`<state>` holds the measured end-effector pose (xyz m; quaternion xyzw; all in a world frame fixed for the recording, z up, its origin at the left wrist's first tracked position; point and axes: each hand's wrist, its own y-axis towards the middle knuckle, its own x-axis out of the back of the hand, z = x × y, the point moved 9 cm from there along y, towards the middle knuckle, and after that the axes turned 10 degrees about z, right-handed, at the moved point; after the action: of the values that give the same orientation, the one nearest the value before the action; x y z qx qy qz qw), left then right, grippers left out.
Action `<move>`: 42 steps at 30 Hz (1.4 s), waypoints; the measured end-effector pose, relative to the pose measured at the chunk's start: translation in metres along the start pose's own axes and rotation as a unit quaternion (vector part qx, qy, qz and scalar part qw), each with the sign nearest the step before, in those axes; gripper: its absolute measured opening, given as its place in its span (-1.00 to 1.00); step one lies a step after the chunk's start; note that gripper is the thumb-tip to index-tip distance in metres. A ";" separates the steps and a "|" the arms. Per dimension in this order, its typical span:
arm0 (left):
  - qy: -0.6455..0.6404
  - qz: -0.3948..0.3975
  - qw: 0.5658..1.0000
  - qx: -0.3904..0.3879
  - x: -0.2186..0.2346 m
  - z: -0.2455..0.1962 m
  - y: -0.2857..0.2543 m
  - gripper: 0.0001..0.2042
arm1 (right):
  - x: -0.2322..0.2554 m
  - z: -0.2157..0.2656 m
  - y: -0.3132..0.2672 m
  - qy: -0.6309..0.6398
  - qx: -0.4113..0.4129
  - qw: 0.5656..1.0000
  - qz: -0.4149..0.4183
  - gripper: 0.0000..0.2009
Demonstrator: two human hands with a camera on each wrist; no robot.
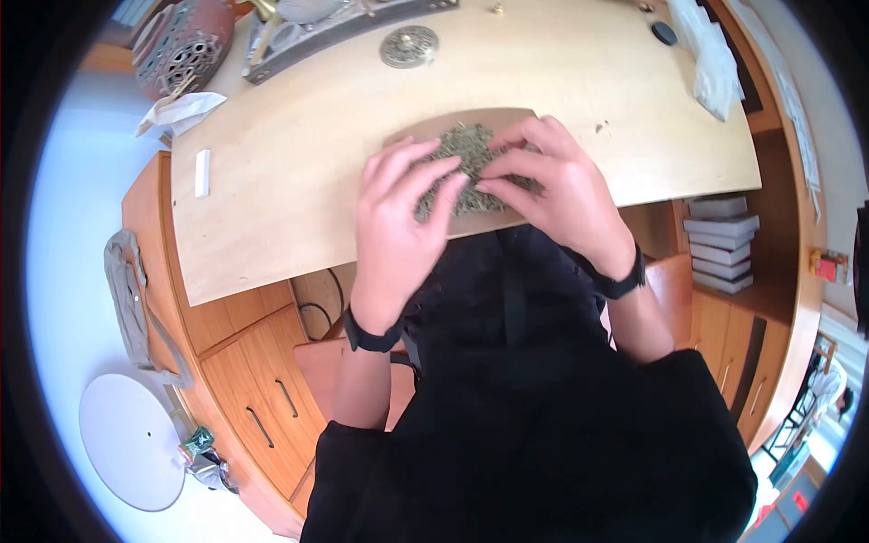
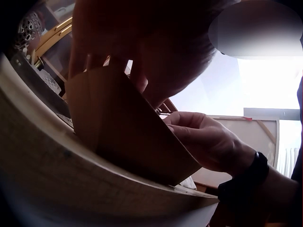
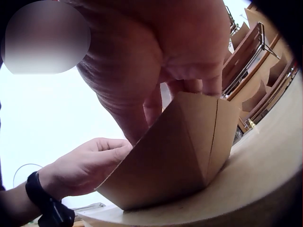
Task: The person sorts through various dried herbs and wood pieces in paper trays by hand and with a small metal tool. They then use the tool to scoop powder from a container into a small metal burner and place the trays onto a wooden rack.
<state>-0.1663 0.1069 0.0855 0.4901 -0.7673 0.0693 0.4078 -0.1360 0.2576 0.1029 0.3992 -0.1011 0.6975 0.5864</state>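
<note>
A brown cardboard tray (image 1: 509, 119) with slanting sides stands near the front edge of the table, filled with dried green herbs (image 1: 467, 145). Over its left part, my left hand (image 1: 398, 204) bends its fingers into the herbs, thumb and forefinger pinching bits of them. From the right side my right hand (image 1: 563, 181) does likewise, its thumb and forefinger meeting the left ones near the middle. Both wrist views show the tray wall (image 2: 132, 127) hiding most of the near hand's fingertips. In the right wrist view, the left hand (image 3: 87, 163) has thumb and forefinger together at the rim.
Behind the tray lies a round openwork metal disc (image 1: 409, 46). A long dark tray (image 1: 348, 27) and a pierced pot (image 1: 186, 45) stand at the back left. A white block (image 1: 202, 174) lies left, a plastic bag (image 1: 711, 72) right. Crumbs (image 1: 599, 127) dot the table.
</note>
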 end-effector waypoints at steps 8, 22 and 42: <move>0.046 0.102 0.991 -0.069 -0.011 -0.012 -0.012 -0.54 | 0.007 -0.004 -0.015 -0.064 -0.034 0.997 -0.001 -0.92; 0.092 0.125 0.970 -0.188 -0.010 -0.026 -0.022 -0.81 | 0.054 -0.013 0.002 0.006 -0.049 0.998 0.043 -0.74; 0.146 0.066 0.985 -0.057 0.107 0.063 -0.054 -0.88 | 0.183 -0.045 0.056 -0.033 -0.053 0.998 -0.029 -0.82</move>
<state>-0.1775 -0.0271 0.1029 0.3992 -0.7325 0.1233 0.5374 -0.2048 0.4039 0.2152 0.3926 -0.1459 0.6605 0.6232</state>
